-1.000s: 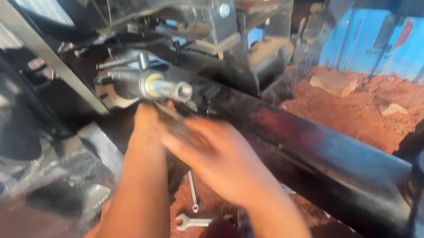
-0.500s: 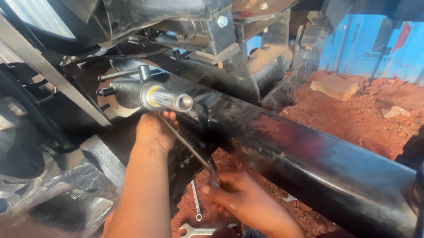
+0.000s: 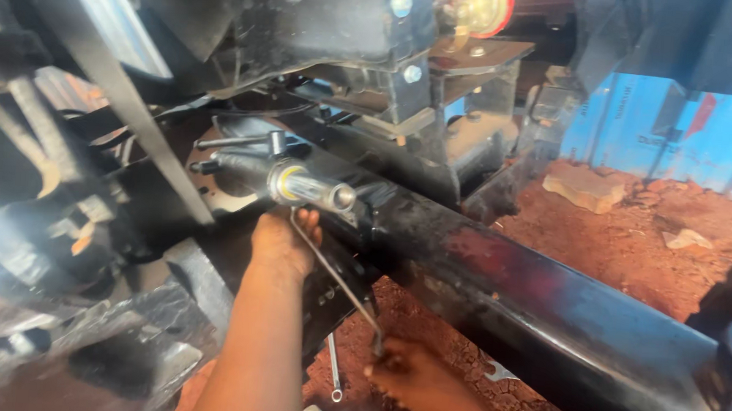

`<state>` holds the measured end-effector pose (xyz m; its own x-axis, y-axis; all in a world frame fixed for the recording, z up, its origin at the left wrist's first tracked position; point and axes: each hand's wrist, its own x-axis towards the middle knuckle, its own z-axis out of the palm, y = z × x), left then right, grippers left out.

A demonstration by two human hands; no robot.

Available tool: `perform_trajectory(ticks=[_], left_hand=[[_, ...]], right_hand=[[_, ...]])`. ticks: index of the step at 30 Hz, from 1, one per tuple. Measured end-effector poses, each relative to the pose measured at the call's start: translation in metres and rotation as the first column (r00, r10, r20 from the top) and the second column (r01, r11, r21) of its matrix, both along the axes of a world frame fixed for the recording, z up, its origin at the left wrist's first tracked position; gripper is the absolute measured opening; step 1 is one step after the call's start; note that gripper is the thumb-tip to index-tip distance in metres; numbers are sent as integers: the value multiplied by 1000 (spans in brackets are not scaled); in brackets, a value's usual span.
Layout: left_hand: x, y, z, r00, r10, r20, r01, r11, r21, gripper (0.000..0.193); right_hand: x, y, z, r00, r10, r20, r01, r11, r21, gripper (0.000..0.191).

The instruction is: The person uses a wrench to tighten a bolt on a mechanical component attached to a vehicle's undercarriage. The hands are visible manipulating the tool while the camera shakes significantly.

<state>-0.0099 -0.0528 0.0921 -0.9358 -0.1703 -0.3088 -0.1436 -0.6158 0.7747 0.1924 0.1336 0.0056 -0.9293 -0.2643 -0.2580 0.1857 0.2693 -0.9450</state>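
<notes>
Left hand (image 3: 283, 244) cups beneath the metal cylinder (image 3: 287, 179), grip unclear; right hand (image 3: 402, 374) closed on thin rod (image 3: 336, 278), mid-fitting, apparently; next needs steady alignment.

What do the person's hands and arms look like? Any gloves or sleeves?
Both hands are bare, with no gloves. The left hand and its long forearm show no sleeve, watch or bracelet. The right hand is bare too; something bluish shows by its wrist at the bottom edge, too blurred to tell what it is.

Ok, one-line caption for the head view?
Left hand under a metal cylinder on a black frame beam; right hand grips a thin rod.
</notes>
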Motion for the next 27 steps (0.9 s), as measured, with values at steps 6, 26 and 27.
perform_trajectory(ticks=[6,26,27], left_hand=[[0,0,3,1000,-3,1,4,999,-47,20],[19,5,18,1000,14,20,-13,999,-51,15],[18,5,19,1000,7,22,-6,998,-58,16]], right_hand=[[-7,-17,-2,1000,28,-2,-28,976,-215,27],[-12,-14,-7,999,15,37,-17,999,52,28],[-11,-19,3,998,11,54,-15,998,65,27]])
